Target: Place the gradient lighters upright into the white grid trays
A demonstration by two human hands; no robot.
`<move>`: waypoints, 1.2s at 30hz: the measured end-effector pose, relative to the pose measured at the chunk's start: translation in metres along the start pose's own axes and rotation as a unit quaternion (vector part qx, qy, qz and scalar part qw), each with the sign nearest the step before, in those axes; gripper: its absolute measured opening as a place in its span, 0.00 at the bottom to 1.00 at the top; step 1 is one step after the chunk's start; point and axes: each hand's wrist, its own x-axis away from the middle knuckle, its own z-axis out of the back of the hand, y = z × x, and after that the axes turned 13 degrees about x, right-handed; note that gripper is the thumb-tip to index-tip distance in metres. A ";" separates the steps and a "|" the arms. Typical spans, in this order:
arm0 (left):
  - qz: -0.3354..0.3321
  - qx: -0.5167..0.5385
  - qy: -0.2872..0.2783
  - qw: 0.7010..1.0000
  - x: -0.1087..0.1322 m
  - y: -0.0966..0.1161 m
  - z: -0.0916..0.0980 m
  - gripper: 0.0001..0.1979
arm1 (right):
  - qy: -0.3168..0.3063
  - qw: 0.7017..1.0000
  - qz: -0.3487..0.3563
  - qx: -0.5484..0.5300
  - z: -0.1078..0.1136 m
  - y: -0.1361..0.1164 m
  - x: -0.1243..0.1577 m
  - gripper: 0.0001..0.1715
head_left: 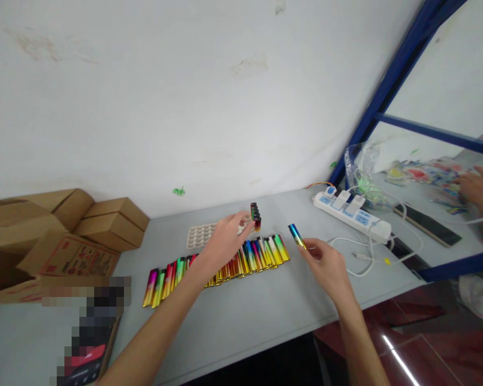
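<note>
My left hand reaches over a long row of rainbow-coloured lighters lying on the grey table. Its fingers pinch a small bunch of lighters held upright above the row's right part. My right hand is to the right of the row and holds a single blue-to-gold lighter at its fingertips, tilted up and left. A white plastic tray with round pockets lies just behind my left hand.
Brown cardboard boxes are stacked at the left. A white power strip with plugs and cables sits at the right by a blue metal frame. Another person's hand works on colourful packets at the far right. White wall behind.
</note>
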 end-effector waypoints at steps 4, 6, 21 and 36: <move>0.024 0.129 0.031 0.991 0.025 0.022 -0.002 0.17 | -0.072 0.963 0.002 -0.260 -0.008 -0.037 0.012 0.21; 0.048 0.243 0.023 0.969 0.035 0.028 -0.009 0.18 | -0.108 0.946 0.024 -0.306 -0.018 -0.061 0.019 0.19; 0.135 0.502 0.149 0.841 0.044 -0.021 0.026 0.21 | -0.063 0.942 0.328 0.040 -0.047 -0.075 -0.102 0.34; 0.127 0.197 0.153 0.960 0.061 -0.031 0.020 0.25 | -0.105 0.957 0.269 0.011 -0.063 -0.069 -0.114 0.37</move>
